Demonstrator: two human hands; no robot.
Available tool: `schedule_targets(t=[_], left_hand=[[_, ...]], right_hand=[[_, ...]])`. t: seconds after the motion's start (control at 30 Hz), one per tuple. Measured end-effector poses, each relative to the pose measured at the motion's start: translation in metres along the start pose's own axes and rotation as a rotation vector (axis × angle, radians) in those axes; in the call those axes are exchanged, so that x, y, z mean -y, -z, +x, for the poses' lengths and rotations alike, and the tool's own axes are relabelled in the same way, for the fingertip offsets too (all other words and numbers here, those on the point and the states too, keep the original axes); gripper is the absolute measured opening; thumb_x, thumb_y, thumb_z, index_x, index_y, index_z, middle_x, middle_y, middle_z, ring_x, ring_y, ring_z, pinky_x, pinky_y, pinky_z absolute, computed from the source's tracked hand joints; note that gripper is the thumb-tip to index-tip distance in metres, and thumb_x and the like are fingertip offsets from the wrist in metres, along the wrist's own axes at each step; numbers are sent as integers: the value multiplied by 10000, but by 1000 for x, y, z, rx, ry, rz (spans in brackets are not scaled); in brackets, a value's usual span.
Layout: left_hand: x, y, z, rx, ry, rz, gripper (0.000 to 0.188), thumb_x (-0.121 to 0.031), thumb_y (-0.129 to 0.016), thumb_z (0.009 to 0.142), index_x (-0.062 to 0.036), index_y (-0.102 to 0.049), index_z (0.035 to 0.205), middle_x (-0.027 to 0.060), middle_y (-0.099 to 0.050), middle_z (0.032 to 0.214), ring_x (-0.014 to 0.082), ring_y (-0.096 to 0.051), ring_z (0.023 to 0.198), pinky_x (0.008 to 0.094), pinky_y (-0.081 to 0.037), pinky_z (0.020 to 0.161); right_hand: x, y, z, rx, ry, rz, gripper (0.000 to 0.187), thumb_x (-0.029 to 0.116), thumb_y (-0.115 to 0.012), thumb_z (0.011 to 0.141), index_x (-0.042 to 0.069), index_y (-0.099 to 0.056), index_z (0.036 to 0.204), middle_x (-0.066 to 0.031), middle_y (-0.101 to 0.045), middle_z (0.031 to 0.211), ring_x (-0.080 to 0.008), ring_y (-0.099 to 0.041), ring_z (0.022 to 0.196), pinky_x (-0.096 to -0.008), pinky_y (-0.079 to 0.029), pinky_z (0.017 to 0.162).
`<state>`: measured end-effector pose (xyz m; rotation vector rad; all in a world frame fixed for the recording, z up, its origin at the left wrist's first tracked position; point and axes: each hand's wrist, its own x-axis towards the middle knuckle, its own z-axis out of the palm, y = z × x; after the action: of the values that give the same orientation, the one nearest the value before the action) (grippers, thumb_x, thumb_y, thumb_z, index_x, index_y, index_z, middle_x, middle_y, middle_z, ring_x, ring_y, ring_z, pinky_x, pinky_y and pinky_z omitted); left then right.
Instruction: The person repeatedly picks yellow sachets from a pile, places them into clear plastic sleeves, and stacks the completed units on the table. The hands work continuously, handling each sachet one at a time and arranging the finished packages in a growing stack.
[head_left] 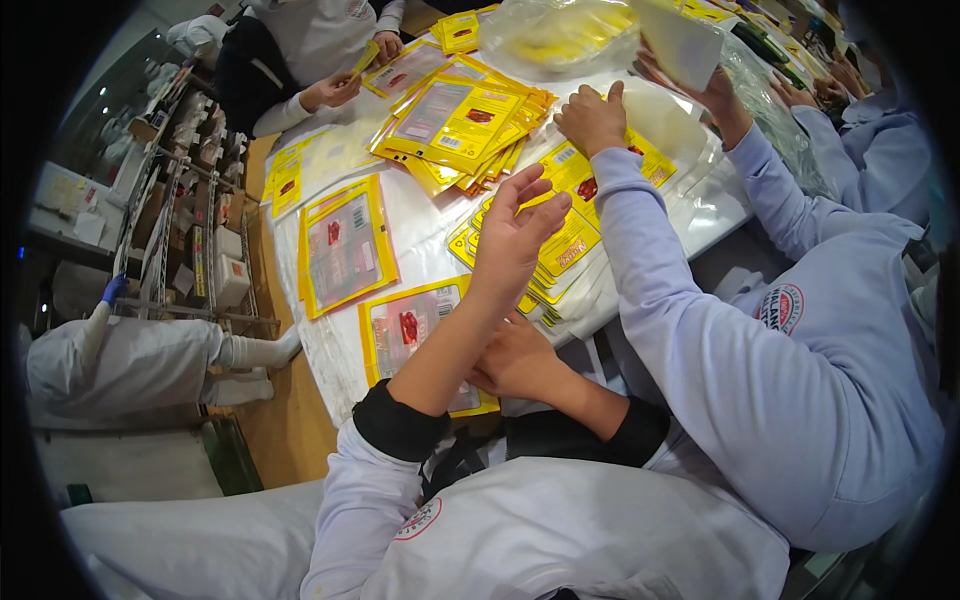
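My left hand [516, 228] hangs above yellow bags [570, 250], fingers [519, 187] half-curled, empty; I cannot tell whether my right hand [520, 362] grips anything.

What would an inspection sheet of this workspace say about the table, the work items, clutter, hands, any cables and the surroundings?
Surface: white covering over the table, largely overlaid with packaging.
Work items: a yellow-edged pouch near the right hand; overlapping pile of pouches farther back.
Clutter: clear plastic bag with yellow contents, at the far side.
Hands: left hand raised, nothing seen in it; right hand partly hidden behind the left forearm, its hold unclear.
Cables: nothing seen.
Surroundings: a co-worker's hand over pouches to the right; shelving rack at left.
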<state>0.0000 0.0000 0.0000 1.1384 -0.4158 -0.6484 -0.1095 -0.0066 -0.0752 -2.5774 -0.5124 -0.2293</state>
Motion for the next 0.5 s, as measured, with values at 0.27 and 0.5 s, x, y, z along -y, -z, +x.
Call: schedule_targets(t=[0.27,0.5], left_hand=[[2,-19,22,-221,193,-441,636,-347,-791,854,-77,-421,1295,99,-516,1186,247,-540,1160,392,-482,966],[16,-51,36,-223,193,-331,333,-169,-745,892,-82,-541,1141,42,-647,992,153,-622,881,301,-548,767]], right_hand=[[-1,-2,-1,-146,-8,61,469,395,-638,870,121,-621,1251,-123,-615,1259,-291,-558,1219,-537,-367,1066],[5,-2,3,-132,-146,271,523,347,-679,828,74,-580,1264,-170,-617,1232,-352,-555,1197,-496,-411,1027]])
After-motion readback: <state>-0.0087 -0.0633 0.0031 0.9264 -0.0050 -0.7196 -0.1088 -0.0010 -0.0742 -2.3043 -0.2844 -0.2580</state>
